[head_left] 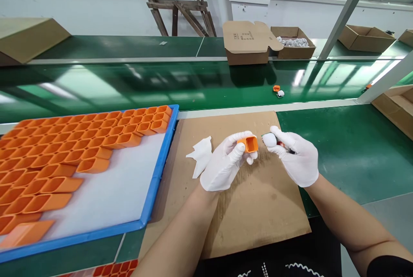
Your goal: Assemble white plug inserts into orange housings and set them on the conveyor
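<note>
Rows of orange cups [93,165] are held in a blue-rimmed tray [157,174]. Over cardboard [258,208], one loose cup [250,144] is pinched between thumb and fingers of the left hand [224,163]; just beside it, a white-domed piece [269,140] is pinched likewise by the right hand [298,156].

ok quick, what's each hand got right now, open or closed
Left hand: closed on a hollow orange case, its open end showing.
Right hand: closed on a small part with a white, rounded front.
</note>
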The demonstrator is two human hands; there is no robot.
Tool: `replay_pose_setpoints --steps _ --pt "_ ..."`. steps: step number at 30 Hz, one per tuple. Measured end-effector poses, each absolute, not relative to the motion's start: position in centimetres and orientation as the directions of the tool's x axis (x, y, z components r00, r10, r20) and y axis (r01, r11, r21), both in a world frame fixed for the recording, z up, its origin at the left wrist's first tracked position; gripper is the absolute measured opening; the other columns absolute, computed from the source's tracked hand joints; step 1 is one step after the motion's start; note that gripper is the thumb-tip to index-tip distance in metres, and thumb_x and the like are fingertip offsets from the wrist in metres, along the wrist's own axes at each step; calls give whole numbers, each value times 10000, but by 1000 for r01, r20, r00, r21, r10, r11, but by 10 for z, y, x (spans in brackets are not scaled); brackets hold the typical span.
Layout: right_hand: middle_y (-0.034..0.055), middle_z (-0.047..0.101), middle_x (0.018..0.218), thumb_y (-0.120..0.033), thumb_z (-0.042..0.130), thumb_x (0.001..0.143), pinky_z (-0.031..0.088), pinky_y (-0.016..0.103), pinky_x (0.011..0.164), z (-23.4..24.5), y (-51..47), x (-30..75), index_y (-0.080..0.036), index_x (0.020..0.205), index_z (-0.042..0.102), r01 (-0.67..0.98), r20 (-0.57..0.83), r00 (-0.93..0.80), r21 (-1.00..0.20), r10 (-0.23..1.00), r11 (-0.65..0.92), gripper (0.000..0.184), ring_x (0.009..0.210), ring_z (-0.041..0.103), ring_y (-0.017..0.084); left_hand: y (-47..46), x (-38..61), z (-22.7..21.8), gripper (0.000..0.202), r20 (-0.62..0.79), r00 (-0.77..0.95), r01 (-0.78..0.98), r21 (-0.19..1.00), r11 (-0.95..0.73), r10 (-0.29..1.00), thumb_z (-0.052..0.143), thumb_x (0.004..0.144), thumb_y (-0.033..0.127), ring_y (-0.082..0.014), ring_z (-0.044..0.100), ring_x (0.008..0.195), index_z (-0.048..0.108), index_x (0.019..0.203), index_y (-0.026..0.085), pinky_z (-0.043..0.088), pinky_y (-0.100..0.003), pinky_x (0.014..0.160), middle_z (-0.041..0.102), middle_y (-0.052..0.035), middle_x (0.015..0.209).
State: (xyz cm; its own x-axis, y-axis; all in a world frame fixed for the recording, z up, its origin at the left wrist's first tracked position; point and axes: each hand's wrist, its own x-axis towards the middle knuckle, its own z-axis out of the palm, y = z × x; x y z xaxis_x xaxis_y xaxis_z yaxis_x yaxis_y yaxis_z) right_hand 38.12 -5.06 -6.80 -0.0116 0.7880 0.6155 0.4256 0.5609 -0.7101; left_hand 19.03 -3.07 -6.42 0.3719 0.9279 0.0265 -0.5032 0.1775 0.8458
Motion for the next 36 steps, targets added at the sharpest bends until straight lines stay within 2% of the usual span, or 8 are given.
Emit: replay_pose_setpoints --steps 2,6,11,14,18,24,30,36 --pt "-42 507 706 -97 598 937 493 287 602 -67 -51 379 -427 1340 634 407 680 4 -671 734 620 522 651 476 125 -30 189 -65 384 30 388 -515 836 190 921 810 780 487 -115 596 649 744 1059 232 476 -263 587 686 -50 988" --pt "-58 577 745 -36 646 904 496 268 591 -64 -53 376 -400 1387 595 436 789 -20 -546 614 715 607 634 512 106 -29 185 -67 368 20 397 -535 817 214 917 817 773 478 -101 567 644 763 1071 269 457 -255 581 688 -58 1088" --pt "-63 610 711 -74 622 940 490 278 515 -57 -58 374 -406 1455 505 484 798 -140 -461 586 744 624 582 515 128 -29 184 -64 338 -5 411 -521 820 239 912 815 780 467 -100 549 659 769 1063 289 447 -255 589 689 -56 1115" --pt "-71 663 721 -114 589 973 550 258 573 -53 -61 371 -406 1471 481 501 781 -181 -450 598 739 587 569 556 127 -30 184 -63 352 -9 403 -513 826 234 915 819 774 470 -110 543 667 770 1061 272 444 -257 584 696 -71 1100" --pt "-72 702 743 -172 588 995 587 229 655 -53 -63 369 -365 1416 557 532 780 -153 -452 607 716 464 569 593 114 -31 186 -64 337 7 406 -509 832 220 914 810 785 474 -104 532 664 766 1060 286 447 -261 594 697 -61 1105" --pt "-65 738 828 -113 642 960 565 206 644 -59 -63 371 -356 1443 521 520 791 -175 -431 586 737 554 653 641 102 -31 188 -66 291 -2 421 -494 838 232 907 789 814 458 -113 563 705 761 1049 288 455 -252 593 697 -49 1087" --pt "-29 722 745 -212 649 972 532 239 582 -63 -63 371 -301 1289 669 597 777 -126 -437 616 673 330 602 641 129 -31 189 -64 312 16 418 -473 857 203 908 789 806 474 -100 542 661 756 1039 268 456 -254 589 692 -51 1065" --pt "-43 737 797 -141 664 946 541 225 612 -60 -62 370 -361 1407 585 540 783 -110 -469 612 698 516 626 654 128 -32 190 -63 338 23 426 -452 872 191 904 798 789 491 -109 556 669 758 1038 266 483 -255 600 684 -54 1039"
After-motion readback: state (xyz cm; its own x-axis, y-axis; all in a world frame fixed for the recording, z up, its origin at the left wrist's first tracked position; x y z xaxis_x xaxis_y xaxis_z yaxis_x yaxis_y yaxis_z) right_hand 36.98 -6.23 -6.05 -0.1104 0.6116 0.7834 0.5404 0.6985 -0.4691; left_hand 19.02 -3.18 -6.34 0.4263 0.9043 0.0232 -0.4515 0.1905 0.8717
